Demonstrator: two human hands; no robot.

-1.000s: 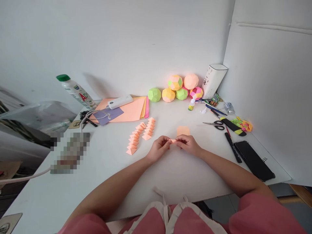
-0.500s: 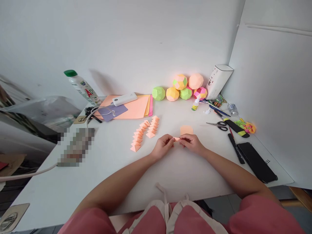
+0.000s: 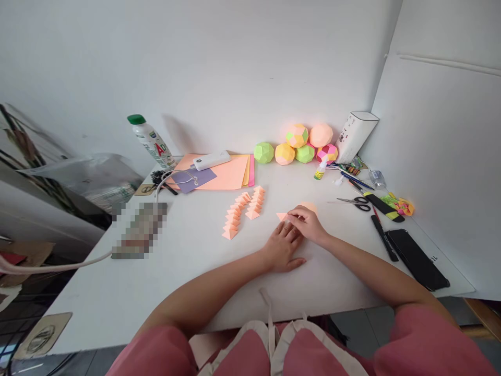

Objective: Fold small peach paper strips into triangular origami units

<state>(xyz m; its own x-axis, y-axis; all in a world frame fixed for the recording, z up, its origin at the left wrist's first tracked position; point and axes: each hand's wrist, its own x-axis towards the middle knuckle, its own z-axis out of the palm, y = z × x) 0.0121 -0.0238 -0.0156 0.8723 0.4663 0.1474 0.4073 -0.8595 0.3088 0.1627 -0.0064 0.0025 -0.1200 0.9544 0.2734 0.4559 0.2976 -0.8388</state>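
Note:
My left hand (image 3: 284,246) lies flat on the white table, its fingers spread and the thumb out to the side. Just beyond its fingertips, my right hand (image 3: 308,224) pinches one end of a small peach folded paper triangle (image 3: 281,215). A flat peach paper piece (image 3: 310,206) lies partly hidden behind the right hand. To the left, two rows of peach folded paper pieces (image 3: 234,214) stand on the table, several overlapping in each row.
Along the back wall sit several paper balls (image 3: 263,153), a glue bottle (image 3: 320,169) and paper sheets (image 3: 227,172) under a power bank (image 3: 212,160). On the right lie scissors (image 3: 358,202), a cutter (image 3: 383,207) and a phone (image 3: 418,258). A bottle (image 3: 152,141) stands back left.
Both hands held the small folded paper in front. Now the left hand has let go and flattened on the table, while the right hand keeps the paper's end. The view has shifted slightly.

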